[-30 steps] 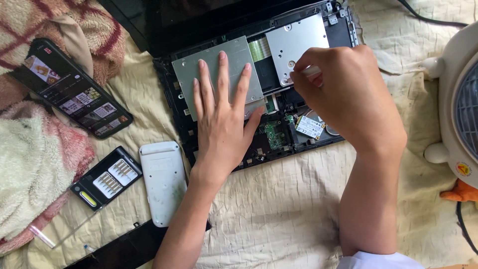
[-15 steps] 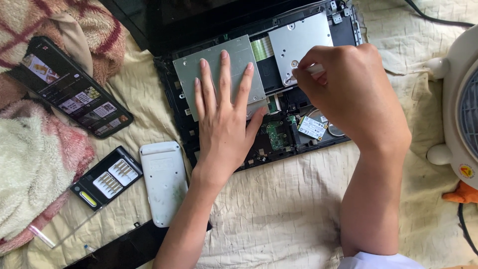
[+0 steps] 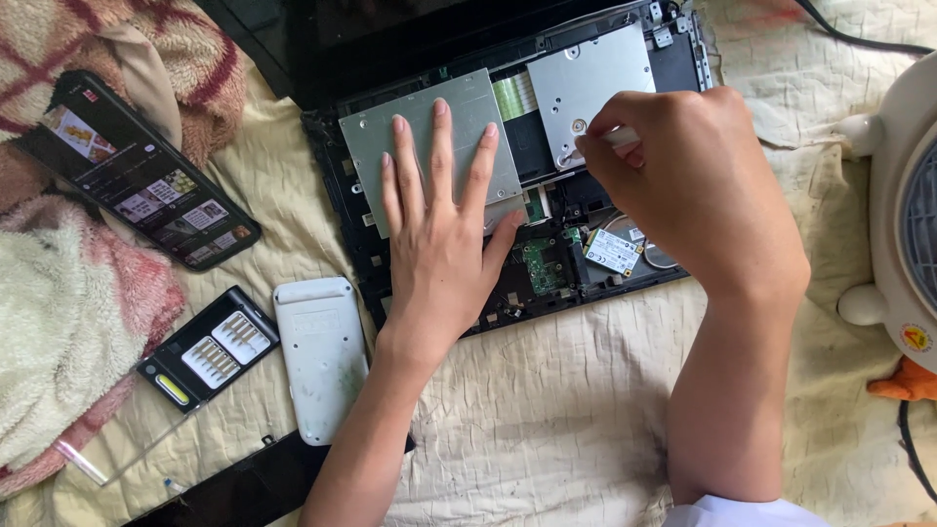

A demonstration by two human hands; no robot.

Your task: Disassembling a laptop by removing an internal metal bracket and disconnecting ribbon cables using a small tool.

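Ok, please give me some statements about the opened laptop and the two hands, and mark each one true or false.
1. The left hand lies flat with spread fingers on a grey metal plate of the opened laptop. True.
2. The right hand rests on the cloth, away from the laptop. False: it is over the laptop, pinching a thin light tool at a silver metal cover.
3. A phone with a lit screen lies left of the laptop. True.
4. The small bit case is closed. False: it lies open, its bits showing.
5. A white calculator-like device lies beside the left forearm. True.
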